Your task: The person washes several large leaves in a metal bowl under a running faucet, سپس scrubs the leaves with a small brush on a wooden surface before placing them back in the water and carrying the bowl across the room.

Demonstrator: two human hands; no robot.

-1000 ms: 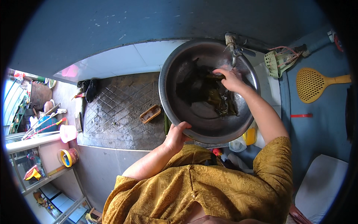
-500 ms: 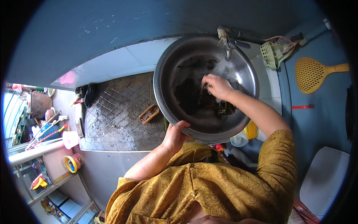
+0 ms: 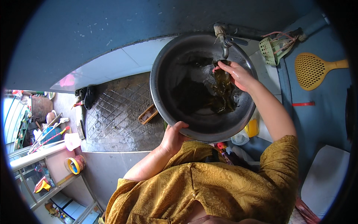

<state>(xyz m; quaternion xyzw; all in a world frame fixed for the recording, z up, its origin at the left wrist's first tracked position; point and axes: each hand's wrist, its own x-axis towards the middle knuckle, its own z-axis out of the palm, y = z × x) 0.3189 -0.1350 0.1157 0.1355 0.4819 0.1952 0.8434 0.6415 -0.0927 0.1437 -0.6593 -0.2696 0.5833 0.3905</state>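
A large round metal basin (image 3: 167, 67) sits under a tap (image 3: 225, 39) in the upper middle of the head view. My left hand (image 3: 173, 137) grips the basin's near rim. My right hand (image 3: 235, 73) is inside the basin near the tap, fingers closed on a clump of dark wet leafy greens (image 3: 223, 80). More dark greens (image 3: 194, 98) lie in water on the basin's bottom.
A wet metal drain grate (image 3: 115, 112) with a small wooden brush (image 3: 148, 114) lies left of the basin. A yellow slotted ladle (image 3: 315, 69) and a green strainer (image 3: 275, 46) hang on the blue wall at right. Small bottles (image 3: 246, 132) stand below the basin.
My right hand has lifted from the middle of the basin toward the tap, bringing a clump of greens with it. The left hand keeps its hold on the rim.
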